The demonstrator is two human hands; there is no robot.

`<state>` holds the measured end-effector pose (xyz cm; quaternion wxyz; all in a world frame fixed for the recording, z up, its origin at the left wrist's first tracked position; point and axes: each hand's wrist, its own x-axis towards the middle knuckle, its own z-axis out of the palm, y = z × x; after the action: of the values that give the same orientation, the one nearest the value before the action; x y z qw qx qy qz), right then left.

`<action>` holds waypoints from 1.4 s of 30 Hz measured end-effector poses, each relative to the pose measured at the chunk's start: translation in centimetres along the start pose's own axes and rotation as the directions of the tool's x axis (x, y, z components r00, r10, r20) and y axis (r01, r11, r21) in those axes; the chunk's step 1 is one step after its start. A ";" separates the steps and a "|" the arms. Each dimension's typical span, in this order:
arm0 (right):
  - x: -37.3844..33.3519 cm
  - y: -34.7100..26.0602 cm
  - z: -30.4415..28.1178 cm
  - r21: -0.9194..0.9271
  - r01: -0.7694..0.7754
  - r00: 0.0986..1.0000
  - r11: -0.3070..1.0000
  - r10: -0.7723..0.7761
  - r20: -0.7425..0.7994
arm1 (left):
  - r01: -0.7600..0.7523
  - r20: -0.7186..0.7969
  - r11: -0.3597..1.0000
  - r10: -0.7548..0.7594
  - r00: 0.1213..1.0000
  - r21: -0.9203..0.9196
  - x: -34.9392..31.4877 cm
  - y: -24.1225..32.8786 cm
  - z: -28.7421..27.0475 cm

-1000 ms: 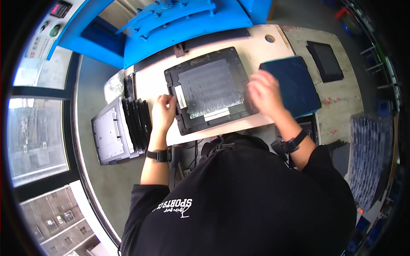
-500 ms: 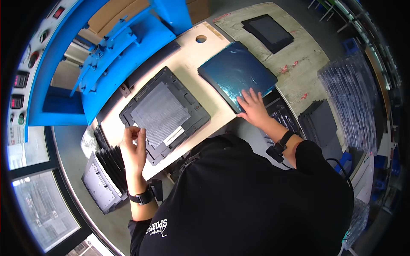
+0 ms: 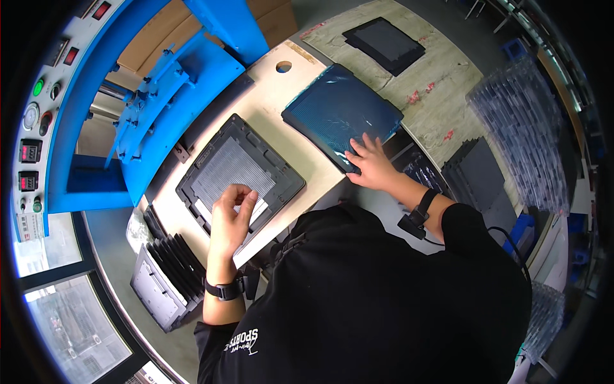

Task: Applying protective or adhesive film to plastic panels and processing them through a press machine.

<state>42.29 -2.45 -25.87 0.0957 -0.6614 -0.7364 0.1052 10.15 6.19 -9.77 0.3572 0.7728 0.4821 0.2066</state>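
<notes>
My left hand (image 3: pixel 232 214) hovers over the near edge of a black frame-like tray (image 3: pixel 291 189). Its fingers curl toward the thumb in a pinch; whatever may be between them is too small to make out. Inside the tray lies a grey panel with fine lines (image 3: pixel 233 168), and a white strip (image 3: pixel 259 210) along its near edge is partly behind the hand. To the right, my right hand (image 3: pixel 374 166) rests with spread fingers on the near corner of a dark panel (image 3: pixel 342 112) covered in shiny blue film.
A blue press machine (image 3: pixel 153 109) with a control panel (image 3: pixel 32 121) stands at the left. Several black panels (image 3: pixel 169 269) stack at the table's lower left. Another black panel (image 3: pixel 387 45) lies on the far-right table (image 3: pixel 358 19). Clear plastic trays (image 3: pixel 515 134) pile at the right.
My left hand has moved right, from the tray's left corner to over the white strip. My right hand stays on the blue-filmed panel. The whole view has shifted slightly.
</notes>
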 end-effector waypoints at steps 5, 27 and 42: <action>0.6 -0.2 -0.6 0.072 -0.053 0.998 0.996 0.049 0.045 | 0.015 0.042 0.998 -0.013 0.999 -0.055 -0.6 -0.7 1.1; 5.8 -7.0 -9.9 0.007 0.308 0.691 0.951 -0.219 -0.689 | 0.559 0.595 0.248 0.098 0.798 -0.791 10.6 2.6 6.9; 6.9 3.3 -9.5 0.997 -0.074 0.934 -0.026 0.349 0.079 | 0.223 0.237 0.266 0.024 0.971 -0.938 8.6 2.5 0.9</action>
<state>47.36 5.02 -17.68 0.5850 -0.5134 -0.3245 0.5375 16.14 12.79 -8.69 0.8098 0.3852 0.2682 0.3520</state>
